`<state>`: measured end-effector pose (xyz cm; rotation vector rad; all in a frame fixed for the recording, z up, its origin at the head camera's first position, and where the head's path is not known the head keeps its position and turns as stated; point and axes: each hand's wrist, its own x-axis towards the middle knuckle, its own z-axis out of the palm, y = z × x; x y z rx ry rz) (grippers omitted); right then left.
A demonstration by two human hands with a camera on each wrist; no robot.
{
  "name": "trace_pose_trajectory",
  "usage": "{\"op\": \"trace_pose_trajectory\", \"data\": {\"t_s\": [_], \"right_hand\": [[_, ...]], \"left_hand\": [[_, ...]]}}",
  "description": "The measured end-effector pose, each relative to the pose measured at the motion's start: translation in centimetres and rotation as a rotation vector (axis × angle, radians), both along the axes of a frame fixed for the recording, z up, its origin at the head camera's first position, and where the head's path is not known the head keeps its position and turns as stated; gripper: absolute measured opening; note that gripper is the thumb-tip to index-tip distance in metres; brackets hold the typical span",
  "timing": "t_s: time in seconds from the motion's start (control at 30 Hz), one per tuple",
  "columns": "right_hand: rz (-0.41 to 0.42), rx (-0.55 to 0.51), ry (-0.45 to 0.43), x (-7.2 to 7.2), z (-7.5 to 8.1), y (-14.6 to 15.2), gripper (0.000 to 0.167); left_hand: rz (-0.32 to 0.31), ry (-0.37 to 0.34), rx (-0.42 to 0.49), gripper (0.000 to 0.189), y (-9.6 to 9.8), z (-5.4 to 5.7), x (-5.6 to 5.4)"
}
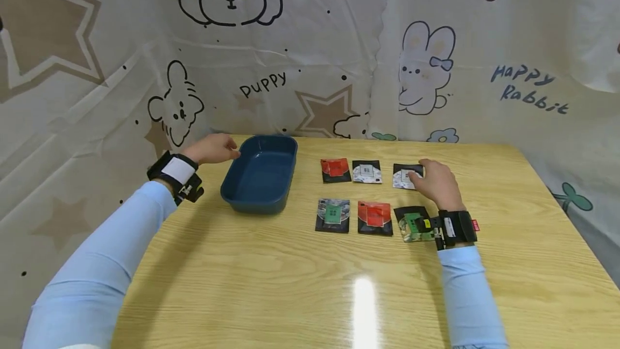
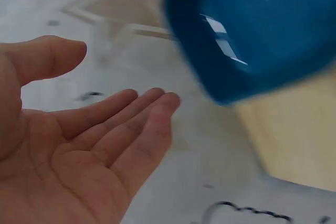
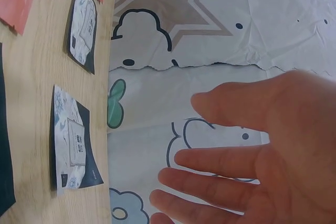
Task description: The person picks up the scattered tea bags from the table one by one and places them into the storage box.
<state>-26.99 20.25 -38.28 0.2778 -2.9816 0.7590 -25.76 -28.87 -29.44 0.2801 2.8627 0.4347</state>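
A dark blue rectangular basin (image 1: 259, 174) stands at the back left of the table. Beside its left rim is my left hand (image 1: 211, 149); the left wrist view shows its palm and relaxed fingers (image 2: 139, 140) with nothing in them. On the right, my right hand (image 1: 439, 182) hovers over a small white and black flat packet (image 1: 402, 178), hiding part of it. In the right wrist view a gap separates the extended fingers (image 3: 215, 187) from that packet (image 3: 71, 142). Under the right wrist lies a green and black packet (image 1: 410, 222), partly covered by the wrist camera.
Other flat packets lie in two rows: a red one (image 1: 335, 168) and a white one (image 1: 367, 172) behind, a grey-green one (image 1: 333, 216) and another red one (image 1: 375, 218) in front. A printed cloth (image 1: 310, 58) hangs behind the wooden table (image 1: 271, 284).
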Motion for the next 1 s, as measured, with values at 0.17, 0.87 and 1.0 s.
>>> {"op": "trace_pose_trajectory", "data": {"t_s": [0.17, 0.87, 1.0], "right_hand": [[-0.021, -0.005, -0.006, -0.1, 0.3, 0.6, 0.054], [-0.06, 0.03, -0.243, -2.0, -1.8, 2.2, 0.066], [-0.086, 0.012, -0.278, -3.2, -2.2, 2.5, 0.065]], "left_hand": [[-0.045, 0.029, -0.14, 0.029, 0.0, -1.2, -1.3], [0.067, -0.117, -0.219, 0.025, -0.7, -4.7, -4.7], [0.058, -0.095, -0.226, 0.023, -1.1, -5.1, -5.4]]}}
